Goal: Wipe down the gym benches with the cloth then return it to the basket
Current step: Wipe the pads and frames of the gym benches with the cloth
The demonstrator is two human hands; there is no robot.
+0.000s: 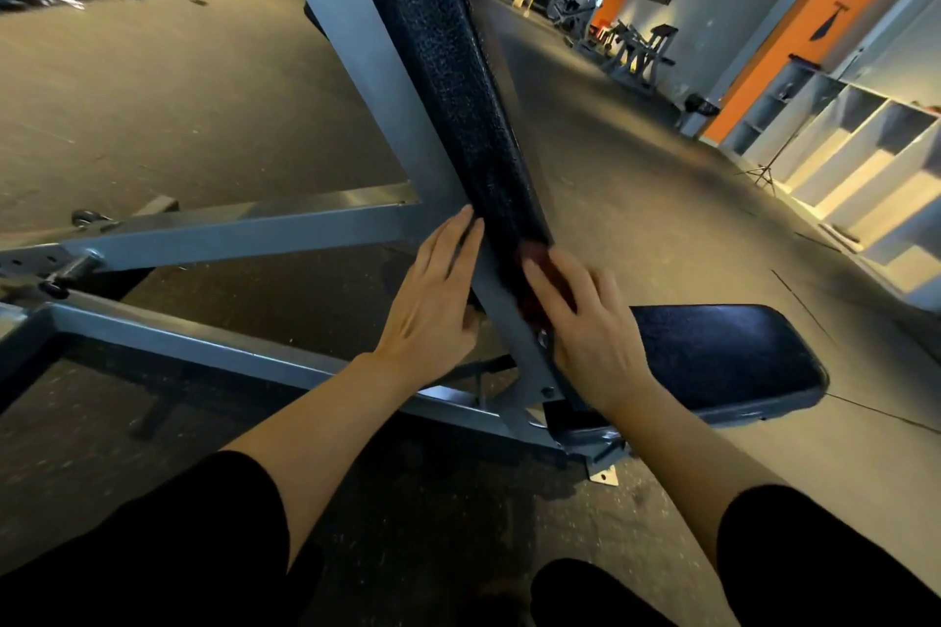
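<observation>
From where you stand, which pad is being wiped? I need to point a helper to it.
Start at the grey steel bench frame. The tall black backrest pad rises steeply from it, with the right hand pressing a reddish cloth on its lower end. Unlike the flat seat pad, it stands inclined.

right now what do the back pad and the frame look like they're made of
Back pad: looks like black vinyl or faux leather; pebbled grain with a slight sheen. Frame: probably painted steel; square grey tubes with bolts, dull reflections.
</observation>
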